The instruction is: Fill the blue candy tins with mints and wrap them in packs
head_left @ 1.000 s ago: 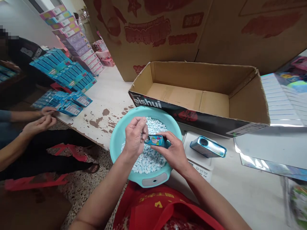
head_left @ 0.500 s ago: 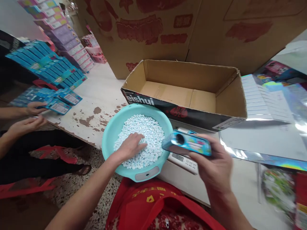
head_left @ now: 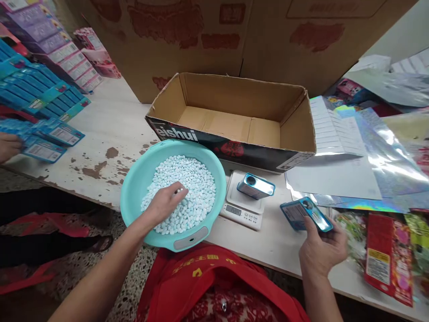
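**Held item.** The right hand [head_left: 321, 250] held a small blue tin [head_left: 306, 214] low over the desk [head_left: 268, 243], near the right side of the scale [head_left: 239, 210]. The grip was closed on the tin's near end. The rest of the tin projected up and to the left, clear of the fingers.

**Handling.** The tin looked light, stiff and smooth-walled, so probably slippery. A hold across its narrow sides would suit it best.

**Other hand.** The left hand [head_left: 164, 203] lay in the teal basin [head_left: 134, 188], with fingers curled into the heap of small pale candies [head_left: 197, 188]. Whether that grip pinched any could not be told. The candies appeared hard, loose and prone to rolling, so cupping would serve better than pinching.

**Surroundings.** A second tin [head_left: 256, 185] lay on the scale. An open cardboard box [head_left: 234, 147] stood behind it.
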